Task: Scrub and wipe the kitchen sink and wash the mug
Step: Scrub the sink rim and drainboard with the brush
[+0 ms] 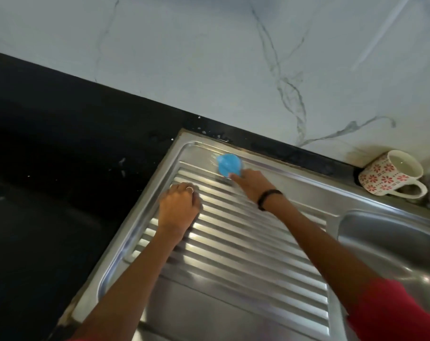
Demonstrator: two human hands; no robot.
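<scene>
Hands' fingers [236, 176] partly hidden, scrubber [227, 164] blurred
</scene>
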